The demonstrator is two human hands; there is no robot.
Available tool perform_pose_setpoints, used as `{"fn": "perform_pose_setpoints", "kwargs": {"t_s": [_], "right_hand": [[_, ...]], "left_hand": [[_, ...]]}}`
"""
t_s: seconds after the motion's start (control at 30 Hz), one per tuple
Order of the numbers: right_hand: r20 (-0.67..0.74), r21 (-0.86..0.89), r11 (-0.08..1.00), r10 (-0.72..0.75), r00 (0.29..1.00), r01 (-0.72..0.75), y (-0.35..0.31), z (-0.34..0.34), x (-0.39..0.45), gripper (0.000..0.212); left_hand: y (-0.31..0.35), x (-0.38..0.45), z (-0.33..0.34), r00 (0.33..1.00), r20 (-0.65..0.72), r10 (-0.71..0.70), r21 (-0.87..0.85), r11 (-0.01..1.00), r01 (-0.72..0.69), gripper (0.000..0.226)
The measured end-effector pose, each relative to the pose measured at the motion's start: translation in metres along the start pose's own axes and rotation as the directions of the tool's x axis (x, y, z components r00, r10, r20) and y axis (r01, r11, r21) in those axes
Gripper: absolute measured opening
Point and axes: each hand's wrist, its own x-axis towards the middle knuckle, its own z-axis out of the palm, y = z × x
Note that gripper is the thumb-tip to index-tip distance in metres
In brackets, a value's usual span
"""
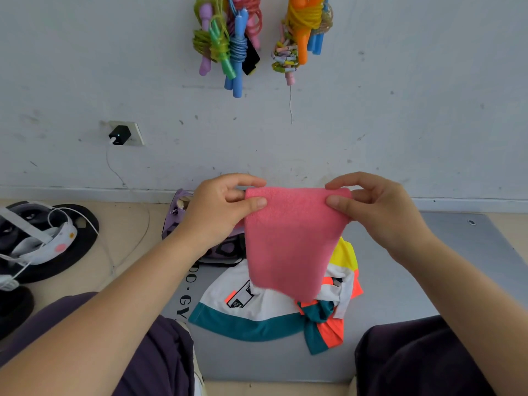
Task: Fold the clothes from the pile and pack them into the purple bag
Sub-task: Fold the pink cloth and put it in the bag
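Nearest are the person's knees in dark trousers (160, 347), apart on either side of a grey mat (400, 281). Between them on the mat lies the pile of clothes (265, 307), a crumpled white, teal, orange and yellow top. Above the pile hangs a pink cloth (291, 244), held up in the air by its two top corners. The left hand (220, 210) pinches the left corner between thumb and curled fingers; the right hand (374, 207) pinches the right corner the same way, so the cloth is stretched flat between them and droops down toward the pile. Behind the left hand, partly hidden, the purple bag (183, 212) sits on the floor by the wall. Farther left lie dark round objects with white straps (48, 238). On the wall are a charger in a socket (121, 134) and bundles of coloured skipping ropes (228, 44).
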Motion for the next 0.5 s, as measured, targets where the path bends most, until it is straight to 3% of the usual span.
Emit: {"fn": "perform_pose_setpoints", "kwargs": {"t_s": [0.13,0.27,0.37,0.5], "right_hand": [[-0.029,-0.018,1.000,0.015,0.999,-0.015,-0.0003,-0.0025,0.0001,0.011],[-0.030,-0.169,0.985,0.020,0.999,-0.025,0.0013,-0.0008,0.0028,0.008],[-0.008,-0.148,0.988,0.039,0.999,-0.040,0.0020,0.0002,0.0030,0.011],[0.056,-0.140,0.988,0.066,0.996,-0.057,0.0010,-0.0043,0.0034,0.022]], "left_hand": [[0.0005,-0.0001,-0.0035,1.000,-0.014,-0.022,0.038,0.999,0.022,0.028],[-0.0029,0.0015,-0.0020,0.997,-0.039,-0.061,0.104,0.992,0.065,0.025],[-0.0051,0.0018,-0.0025,0.997,-0.048,-0.057,0.184,0.981,0.065,0.022],[-0.0059,0.0032,-0.0064,0.998,-0.029,-0.056,0.162,0.985,0.060,0.021]]}}
